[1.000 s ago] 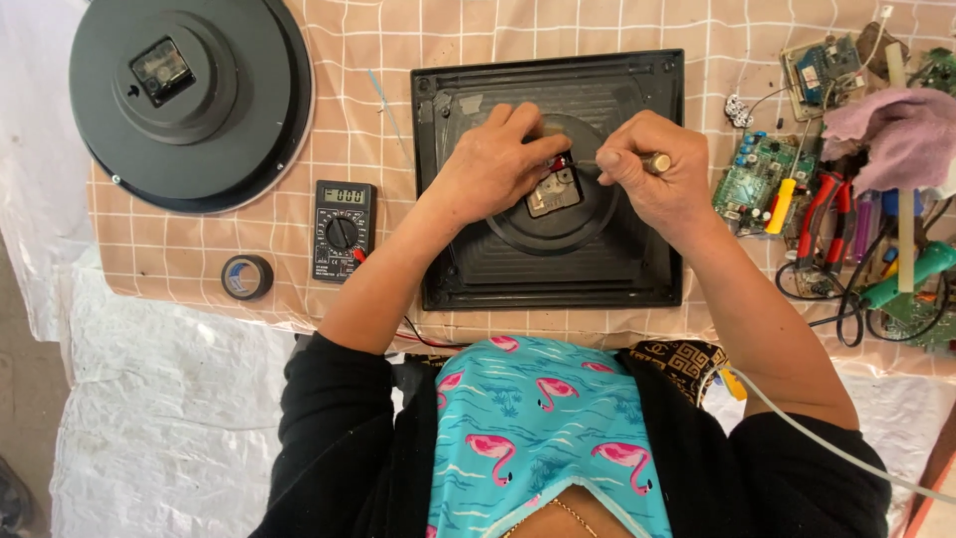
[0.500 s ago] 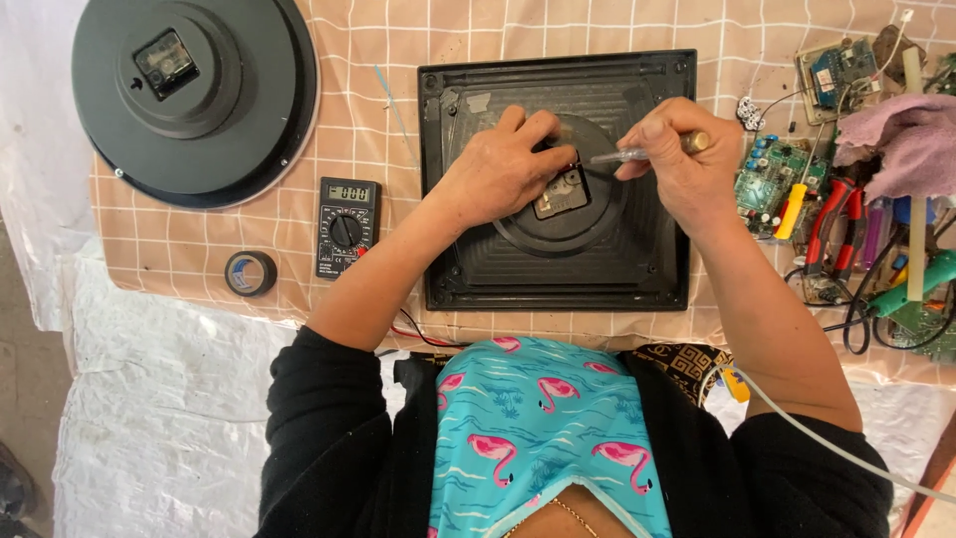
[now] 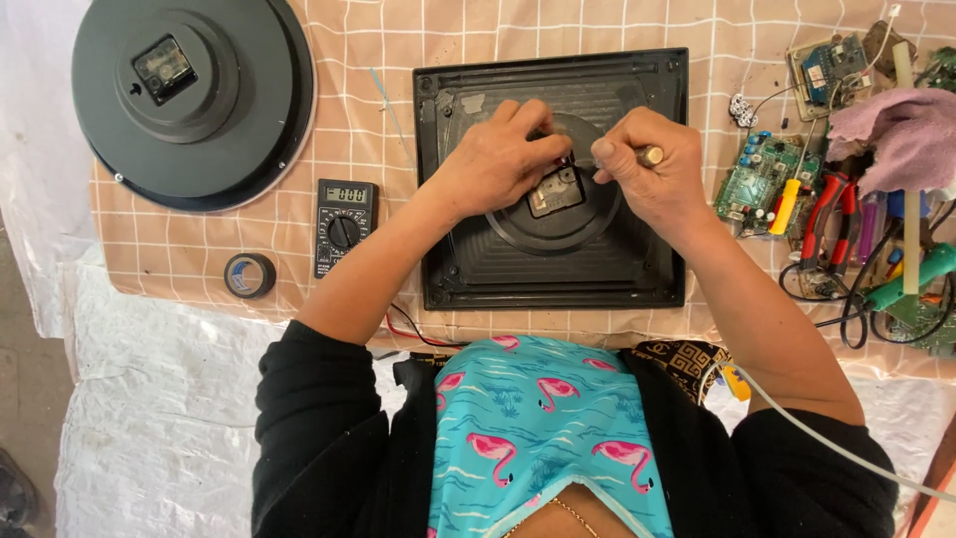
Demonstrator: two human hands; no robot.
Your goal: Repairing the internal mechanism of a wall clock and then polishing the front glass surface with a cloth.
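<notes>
Left hand (image 3: 498, 164) and right hand (image 3: 652, 169) nearly meet, fingers curled, forearms angled inward.

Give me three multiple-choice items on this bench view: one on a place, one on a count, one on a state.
1. Where does the multimeter lie?
A. Left of the square clock back
B. On the round clock back
C. Among the circuit boards at right

2. How many clock backs lie on the checked cloth?
A. One
B. Two
C. Four

3. What is the right hand doing?
A. Resting flat on the cloth
B. Holding the tape roll
C. Gripping a thin tool over the clock movement

Answers:
1 A, it lies on the cloth between the round and square backs.
2 B, one round and one square.
3 C, the hand is closed on the tool, and the left hand rests on the square back beside the movement.
</notes>
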